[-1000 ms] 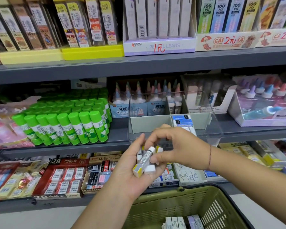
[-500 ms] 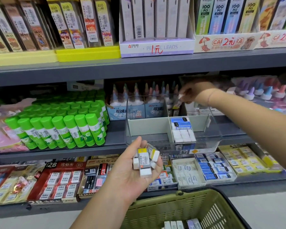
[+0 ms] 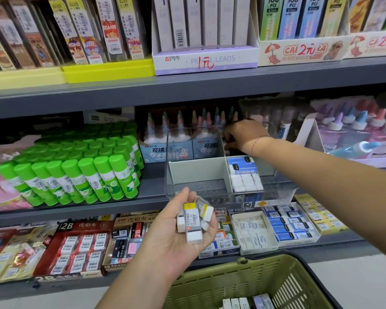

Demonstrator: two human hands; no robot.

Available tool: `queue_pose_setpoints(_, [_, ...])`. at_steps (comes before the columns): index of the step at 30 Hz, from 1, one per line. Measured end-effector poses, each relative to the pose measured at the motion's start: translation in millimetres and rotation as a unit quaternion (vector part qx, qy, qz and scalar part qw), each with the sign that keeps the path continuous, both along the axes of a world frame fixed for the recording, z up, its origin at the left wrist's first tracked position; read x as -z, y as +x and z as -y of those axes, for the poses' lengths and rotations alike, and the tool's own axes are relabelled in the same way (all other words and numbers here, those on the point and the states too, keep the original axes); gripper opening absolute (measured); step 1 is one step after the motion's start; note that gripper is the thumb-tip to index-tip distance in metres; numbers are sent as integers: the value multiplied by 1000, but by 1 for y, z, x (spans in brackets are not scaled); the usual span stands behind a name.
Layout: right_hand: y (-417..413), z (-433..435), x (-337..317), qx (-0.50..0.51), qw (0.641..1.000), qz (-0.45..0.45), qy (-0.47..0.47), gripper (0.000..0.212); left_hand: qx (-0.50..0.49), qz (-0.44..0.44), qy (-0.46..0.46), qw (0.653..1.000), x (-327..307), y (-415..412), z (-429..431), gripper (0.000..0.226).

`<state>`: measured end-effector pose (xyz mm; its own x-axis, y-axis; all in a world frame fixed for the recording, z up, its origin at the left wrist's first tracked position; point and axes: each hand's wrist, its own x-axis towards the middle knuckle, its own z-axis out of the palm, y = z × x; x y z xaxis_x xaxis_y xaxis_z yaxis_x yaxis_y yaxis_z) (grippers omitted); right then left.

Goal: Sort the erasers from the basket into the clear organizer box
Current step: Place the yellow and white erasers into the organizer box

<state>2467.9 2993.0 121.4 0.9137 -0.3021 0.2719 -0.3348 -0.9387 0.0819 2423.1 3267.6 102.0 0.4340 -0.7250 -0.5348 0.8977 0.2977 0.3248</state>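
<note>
A: Left hand [image 3: 172,241]?
B: Lower centre, cupping small white erasers with yellow-grey sleeves [image 3: 193,227].
A: Right hand [image 3: 243,136]?
B: Mid-frame, reaching into clear plastic organizer box [image 3: 198,194], rear right compartment. Grip hidden, can't tell.

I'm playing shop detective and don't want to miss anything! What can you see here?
Clear plastic organizer box: one, see-through, grey dividers, middle shelf.
Blue-sleeved white erasers: several, blue and white, a front box compartment.
Yellow-sleeved white erasers: several, yellow and white, left palm.
Olive-green slotted plastic basket: one, olive, bottom of view.
Pale erasers: a few, whitish, inside the basket.
Green plastic glue sticks: many, green, left of the box.
Left hand: holds erasers before the box.
Right hand: at the box's back; grip hidden.
</note>
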Motion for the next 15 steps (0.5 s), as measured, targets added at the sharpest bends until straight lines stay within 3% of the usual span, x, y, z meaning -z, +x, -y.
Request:
queue_pose_setpoints(5, [-8,-5,-14,9,999,-15,45,24,4,1,-7,1000,-1,-2,1,24])
queue_pose_setpoints(9, [-46,-43,-30,-45,988,109,99,28,5,1,-24,1000,-5,-3,-1,27])
queue_pose_setpoints(11, [-75,-75,-32,-131,961,170,175,23,-1,0,-29,1000,-6,-3,-2,29])
queue_pose_setpoints(13, [-104,-106,-30,-205,932,150,259,26,-7,4,-33,999,-7,-4,-2,29])
queue_pose_setpoints(15, [-123,-130,-18,-175,916,104,346,37,-12,16,-39,999,-7,-5,-3,28])
